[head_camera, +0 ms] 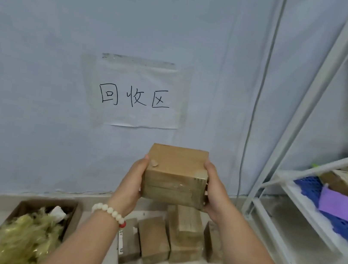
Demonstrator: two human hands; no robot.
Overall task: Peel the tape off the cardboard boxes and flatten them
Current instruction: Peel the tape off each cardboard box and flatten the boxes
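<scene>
A small taped cardboard box (175,175) is held up in front of the wall, between both hands. My left hand (133,181) grips its left side, thumb on the top face. On the right side my right hand (216,191) grips it, with the fingers wrapped underneath. Clear tape shines along the box's front face and right corner. Below, several more sealed cardboard boxes (172,237) lie together on the floor.
An open carton (26,204) full of crumpled yellowish tape stands on the floor at the lower left. A white metal shelf (299,195) at the right holds a blue mat, purple sheet and parcels. A paper sign (136,94) hangs on the wall.
</scene>
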